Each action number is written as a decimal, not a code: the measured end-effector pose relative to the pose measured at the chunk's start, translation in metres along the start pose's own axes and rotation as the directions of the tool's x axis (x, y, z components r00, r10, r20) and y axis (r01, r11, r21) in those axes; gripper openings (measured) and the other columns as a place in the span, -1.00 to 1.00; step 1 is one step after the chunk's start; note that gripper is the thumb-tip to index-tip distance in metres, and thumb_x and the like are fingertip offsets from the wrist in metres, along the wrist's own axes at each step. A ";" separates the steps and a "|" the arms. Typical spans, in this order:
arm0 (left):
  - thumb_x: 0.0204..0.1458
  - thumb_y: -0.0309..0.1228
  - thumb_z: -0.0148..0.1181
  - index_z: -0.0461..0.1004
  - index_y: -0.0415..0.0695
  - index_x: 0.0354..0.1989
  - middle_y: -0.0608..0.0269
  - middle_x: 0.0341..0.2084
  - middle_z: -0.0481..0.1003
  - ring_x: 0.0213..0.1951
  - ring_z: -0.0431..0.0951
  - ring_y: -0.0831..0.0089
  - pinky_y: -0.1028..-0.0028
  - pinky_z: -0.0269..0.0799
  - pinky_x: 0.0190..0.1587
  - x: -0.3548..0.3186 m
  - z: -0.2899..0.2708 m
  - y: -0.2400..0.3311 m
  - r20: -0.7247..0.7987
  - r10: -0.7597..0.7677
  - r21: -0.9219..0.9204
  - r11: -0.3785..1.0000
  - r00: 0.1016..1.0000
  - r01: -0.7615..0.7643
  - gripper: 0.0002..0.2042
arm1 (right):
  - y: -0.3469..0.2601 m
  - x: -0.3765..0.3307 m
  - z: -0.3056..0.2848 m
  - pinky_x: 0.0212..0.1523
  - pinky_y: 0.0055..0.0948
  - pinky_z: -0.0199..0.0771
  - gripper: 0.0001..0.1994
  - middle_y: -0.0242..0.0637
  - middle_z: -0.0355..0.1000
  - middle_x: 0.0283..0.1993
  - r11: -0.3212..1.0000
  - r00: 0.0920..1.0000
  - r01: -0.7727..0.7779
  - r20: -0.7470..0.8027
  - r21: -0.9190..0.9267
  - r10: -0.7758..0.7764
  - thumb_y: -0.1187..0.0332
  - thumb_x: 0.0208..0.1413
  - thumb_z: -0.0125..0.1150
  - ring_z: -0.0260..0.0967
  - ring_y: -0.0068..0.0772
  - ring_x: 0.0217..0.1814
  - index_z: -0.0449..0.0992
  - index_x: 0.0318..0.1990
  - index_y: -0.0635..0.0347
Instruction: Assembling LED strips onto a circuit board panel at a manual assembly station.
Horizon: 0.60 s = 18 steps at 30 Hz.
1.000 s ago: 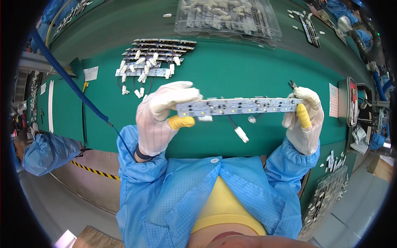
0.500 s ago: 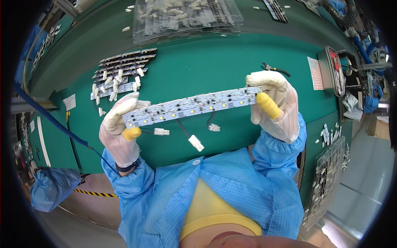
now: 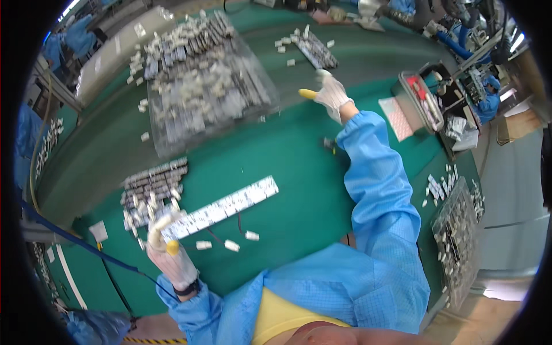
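Observation:
My left hand (image 3: 172,259), gloved with a yellow finger cot, pinches the left end of a long white LED circuit board (image 3: 230,206). The board slants up to the right over the green mat, and white plugs (image 3: 232,246) on short dark wires hang from its lower edge. Far forward on the right, my right hand (image 3: 333,99) is stretched out, thumb and fingers apart, with nothing visible in it. Just beyond it lies a small group of LED boards (image 3: 315,50) with white plugs. Motion blurs that hand's fingertips.
More LED boards (image 3: 154,187) lie stacked behind my left hand. A clear tray (image 3: 158,129) full of boards stands at the far left. Blurred pliers (image 3: 329,145) lie near my right forearm. At the right are a printed sheet (image 3: 397,118), a toolbox (image 3: 422,103) and another tray (image 3: 460,241).
My right hand has let go of the LED board's right end and reached far forward. My left hand, still gripping the board, has moved lower in view. The whole view has shifted and turned.

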State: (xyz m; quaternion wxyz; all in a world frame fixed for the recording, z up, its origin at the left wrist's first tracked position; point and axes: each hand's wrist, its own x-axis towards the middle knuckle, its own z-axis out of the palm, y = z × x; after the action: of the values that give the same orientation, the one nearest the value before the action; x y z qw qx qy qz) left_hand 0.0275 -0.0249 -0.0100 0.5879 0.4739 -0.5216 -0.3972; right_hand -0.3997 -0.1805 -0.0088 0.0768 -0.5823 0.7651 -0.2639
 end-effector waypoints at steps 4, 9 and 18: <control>-0.03 -0.05 0.21 0.40 -0.28 -0.18 0.09 -0.29 0.48 -0.23 0.51 0.37 0.42 0.40 -0.12 0.003 0.006 -0.005 0.006 -0.077 -0.027 0.997 0.997 0.078 -0.52 | 0.062 0.099 0.011 0.21 -0.12 0.12 0.16 -0.02 0.07 0.24 0.875 0.912 -0.402 -0.031 -0.270 0.409 -0.28 -0.50 0.40 0.04 -0.14 0.29 0.01 0.22 0.31; -0.06 -0.10 0.26 0.41 -0.29 -0.22 0.04 -0.32 0.50 -0.26 0.54 0.33 0.41 0.43 -0.13 0.004 0.015 -0.016 0.032 -0.174 -0.126 0.976 0.984 0.177 -0.54 | 0.029 0.142 0.030 0.23 0.23 -0.09 0.10 -0.30 -0.19 0.35 0.868 0.952 -0.290 -0.025 -0.403 0.306 -0.22 -0.38 0.37 -0.13 -0.22 0.37 -0.14 0.31 -0.09; 0.01 -0.34 0.17 0.39 -0.37 -0.11 -0.04 -0.28 0.52 -0.19 0.53 0.34 0.46 0.40 -0.07 0.009 0.012 -0.021 0.138 -0.179 -0.136 0.971 0.974 0.198 -0.64 | 0.058 0.170 0.060 0.17 0.34 -0.03 -0.61 -0.32 0.16 0.16 0.825 0.977 -0.069 0.131 -0.561 0.171 0.35 0.03 0.03 0.08 -0.13 0.26 0.27 0.06 -0.15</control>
State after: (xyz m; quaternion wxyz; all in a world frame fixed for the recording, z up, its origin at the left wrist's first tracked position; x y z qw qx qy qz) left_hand 0.0172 -0.0398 -0.0280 0.5475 0.4504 -0.4788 -0.5178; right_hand -0.4758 -0.3471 -0.0564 -0.0113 -0.5510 0.8340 0.0265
